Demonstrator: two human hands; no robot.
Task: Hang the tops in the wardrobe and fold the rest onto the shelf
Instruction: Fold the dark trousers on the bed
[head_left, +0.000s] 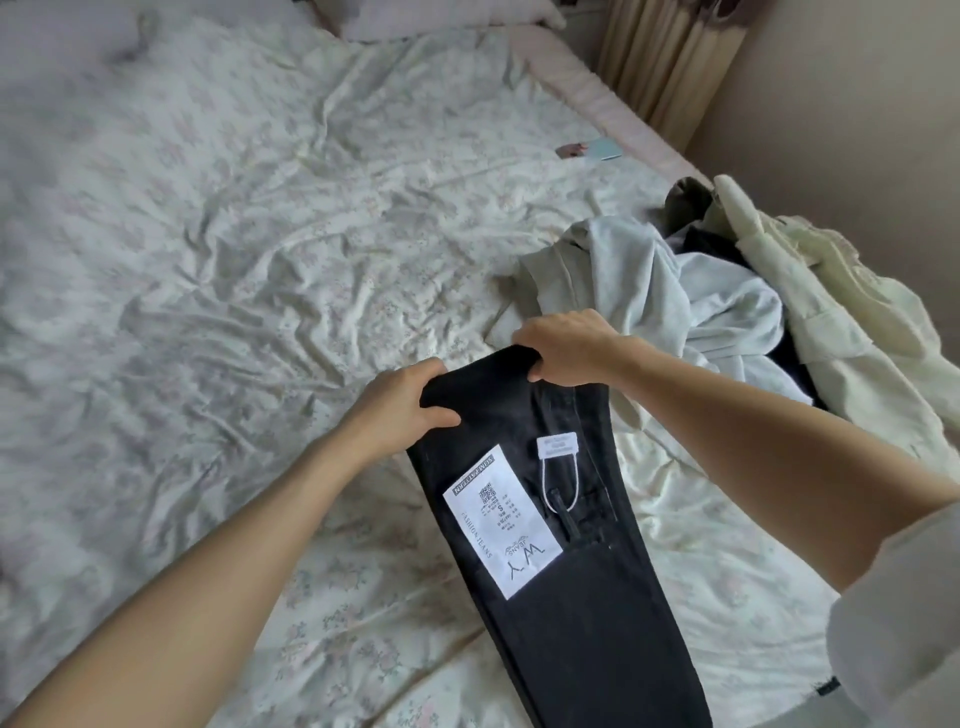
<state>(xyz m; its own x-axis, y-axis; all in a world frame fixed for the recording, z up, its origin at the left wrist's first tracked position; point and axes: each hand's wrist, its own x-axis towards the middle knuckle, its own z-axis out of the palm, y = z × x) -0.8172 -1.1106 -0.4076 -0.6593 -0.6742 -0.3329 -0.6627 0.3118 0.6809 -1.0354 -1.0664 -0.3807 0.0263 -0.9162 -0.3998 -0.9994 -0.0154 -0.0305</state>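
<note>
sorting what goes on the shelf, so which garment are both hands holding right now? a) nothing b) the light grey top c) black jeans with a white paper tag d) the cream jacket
c: the left hand and the right hand both grip the far end of the black jeans, whose white paper tag faces up.

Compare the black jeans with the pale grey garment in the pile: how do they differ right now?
The black jeans are stretched flat, gripped by the left hand and right hand; the pale grey garment lies crumpled and unheld. The jeans carry white tags; none shows on the grey one. Both are over the bed.
</note>
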